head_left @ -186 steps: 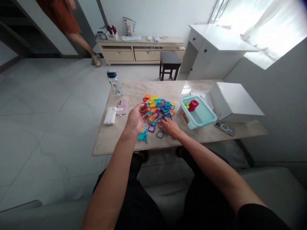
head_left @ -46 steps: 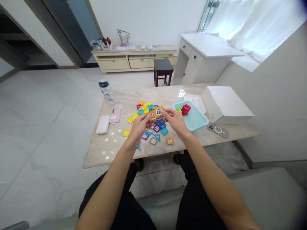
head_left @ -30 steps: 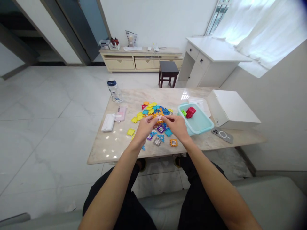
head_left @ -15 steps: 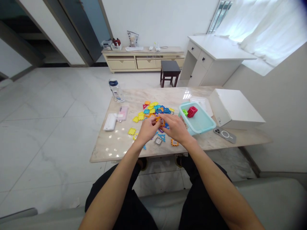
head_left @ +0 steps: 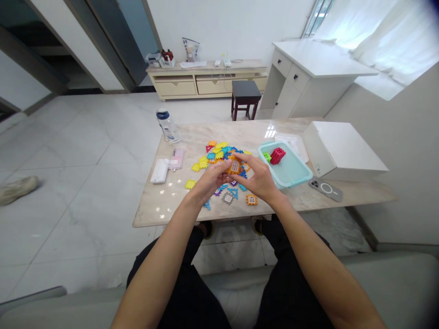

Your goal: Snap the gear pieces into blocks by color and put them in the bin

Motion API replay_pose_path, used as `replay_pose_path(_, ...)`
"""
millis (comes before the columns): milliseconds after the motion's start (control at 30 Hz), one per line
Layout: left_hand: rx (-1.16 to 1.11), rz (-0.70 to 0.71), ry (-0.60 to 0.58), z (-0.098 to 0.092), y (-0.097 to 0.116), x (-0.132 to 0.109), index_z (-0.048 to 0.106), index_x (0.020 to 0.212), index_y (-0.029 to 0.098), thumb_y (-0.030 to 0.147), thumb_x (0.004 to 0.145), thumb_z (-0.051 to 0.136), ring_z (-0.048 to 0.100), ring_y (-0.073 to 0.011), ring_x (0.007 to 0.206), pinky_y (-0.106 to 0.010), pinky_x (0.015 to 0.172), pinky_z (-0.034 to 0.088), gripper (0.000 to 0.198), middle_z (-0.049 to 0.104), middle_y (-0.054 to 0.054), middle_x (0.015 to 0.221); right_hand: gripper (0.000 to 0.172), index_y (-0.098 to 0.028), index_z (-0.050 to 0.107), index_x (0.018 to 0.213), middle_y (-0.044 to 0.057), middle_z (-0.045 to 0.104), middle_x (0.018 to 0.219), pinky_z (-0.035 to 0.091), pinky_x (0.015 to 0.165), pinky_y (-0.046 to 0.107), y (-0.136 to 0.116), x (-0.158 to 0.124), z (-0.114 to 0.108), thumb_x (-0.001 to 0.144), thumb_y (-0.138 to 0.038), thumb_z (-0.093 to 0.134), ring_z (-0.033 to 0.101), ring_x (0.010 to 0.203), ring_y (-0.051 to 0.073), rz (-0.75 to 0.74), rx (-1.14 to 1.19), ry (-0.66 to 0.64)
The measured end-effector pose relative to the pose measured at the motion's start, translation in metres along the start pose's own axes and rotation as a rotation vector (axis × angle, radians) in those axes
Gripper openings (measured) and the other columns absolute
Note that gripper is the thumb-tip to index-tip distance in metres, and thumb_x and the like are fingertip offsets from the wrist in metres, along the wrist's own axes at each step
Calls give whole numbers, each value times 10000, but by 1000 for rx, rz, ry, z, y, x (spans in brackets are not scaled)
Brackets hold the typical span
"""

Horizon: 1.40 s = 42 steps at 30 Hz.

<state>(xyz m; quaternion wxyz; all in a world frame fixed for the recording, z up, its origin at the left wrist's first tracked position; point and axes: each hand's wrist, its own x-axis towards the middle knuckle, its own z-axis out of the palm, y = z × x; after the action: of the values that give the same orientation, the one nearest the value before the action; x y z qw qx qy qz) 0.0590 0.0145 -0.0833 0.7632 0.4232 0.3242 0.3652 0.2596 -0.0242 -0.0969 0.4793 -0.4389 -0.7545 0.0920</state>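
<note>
Both hands raised just above the marble surface (head_left: 164,205), near side of the teal plastic bin (head_left: 297,176). Left hand (head_left: 210,179) and right hand (head_left: 259,179) each closed in a pinch grip on one small orange window-patterned plastic tile assembly (head_left: 234,166), held between them. Step looks like pressing tiles together; next move likely calls for lining up the toothed edges. Count: one bin, one red block cluster (head_left: 277,155) inside it, loose coloured tiles (head_left: 219,153) too many to count.

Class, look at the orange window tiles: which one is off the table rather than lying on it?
The orange window tile pinched between the left hand and right hand. The other orange tile lies flat on the table, near its front edge.
</note>
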Motion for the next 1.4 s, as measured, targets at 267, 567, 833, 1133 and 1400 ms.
replay_pose_path(267,187,26,-5,4,3,-5,839,1005,187,709,803,931,663,-155,864,-261,786,575,567,749,-52,994,544,-295,696,1520,106,776,1437,589,1199,530,0,0,5,1005,-409,831,729,1357,320,56,11,-48)
replay_pose_path(567,285,18,28,0,0,-1,820,858,169,777,831,860,721,-222,891,-316,791,575,611,803,-115,944,552,-283,680,1526,114,753,1477,558,1244,537,-5,1,5,998,-356,825,701,1405,318,101,35,-59)
replay_pose_path(833,267,-10,82,-2,-13,5,804,909,176,823,808,830,675,-191,791,-311,740,551,655,753,-73,866,497,-263,729,1448,105,784,1421,583,1201,530,0,0,8,975,-356,850,736,1343,317,120,30,-60)
replay_pose_path(1133,228,8,102,0,-11,2,749,874,187,728,831,849,634,-174,810,-292,733,532,551,708,-49,889,490,-280,732,1457,103,783,1416,585,1204,531,-2,0,6,983,-341,847,737,1340,310,114,46,-95)
replay_pose_path(1400,224,-30,136,0,-8,1,803,956,192,724,823,867,672,-203,874,-306,754,549,552,759,-80,961,577,-269,676,1529,107,755,1465,582,1212,526,3,-2,10,978,-310,842,724,1366,305,154,30,-140)
